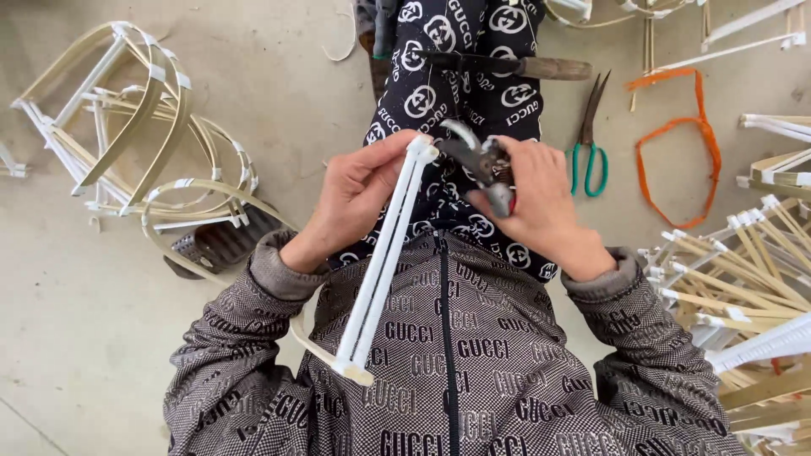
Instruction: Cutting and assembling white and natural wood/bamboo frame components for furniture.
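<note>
We pinch the top of the white-wrapped bamboo strips (384, 262) in our left hand (359, 198), holding them steady over our lap so the pliers (480, 165), gripped in our right hand's (541, 211) curled fingers, reach their end.

At ten o'clock we list a heap of bent bamboo frames (139, 143) on the concrete floor (279, 93), a dark slipper (215, 245) under its edge. At two o'clock: green-handled shears (589, 143), an orange strap loop (680, 143). At twelve, a wooden-handled knife (515, 66). At four, stacked white-taped sticks (743, 279).
</note>
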